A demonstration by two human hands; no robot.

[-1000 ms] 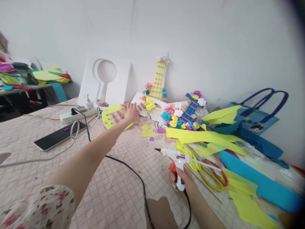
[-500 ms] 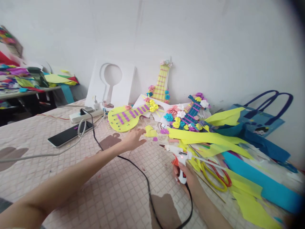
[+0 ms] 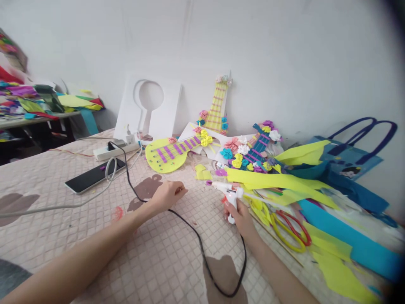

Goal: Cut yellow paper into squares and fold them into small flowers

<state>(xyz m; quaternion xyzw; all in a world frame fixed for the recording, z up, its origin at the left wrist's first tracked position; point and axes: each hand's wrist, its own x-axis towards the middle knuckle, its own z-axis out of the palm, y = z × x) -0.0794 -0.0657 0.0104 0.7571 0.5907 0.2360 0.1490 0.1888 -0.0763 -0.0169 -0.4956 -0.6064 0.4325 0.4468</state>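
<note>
My right hand (image 3: 239, 217) is wrapped round the grip of a white hot glue gun (image 3: 226, 192), whose nozzle points left over the quilted cover (image 3: 164, 257). The gun's black cord (image 3: 202, 257) loops back across the cover. My left hand (image 3: 167, 195) hovers low over the cover with its fingers curled together, a little left of the nozzle; I cannot make out anything in it. Behind lies a yellow foam guitar (image 3: 172, 153) with purple frets and paper flowers.
Two more flower-decked guitars, one yellow (image 3: 217, 107) and one blue (image 3: 257, 147), lean at the wall. Yellow and blue foam sheets (image 3: 278, 179), scissors (image 3: 289, 230) and a blue tote bag (image 3: 348, 162) crowd the right. A phone (image 3: 93, 175) and power strip (image 3: 115, 150) lie left.
My left hand has drawn back from the yellow guitar toward me and curled its fingers. My right hand has brought the glue gun a little to the left and farther from me.
</note>
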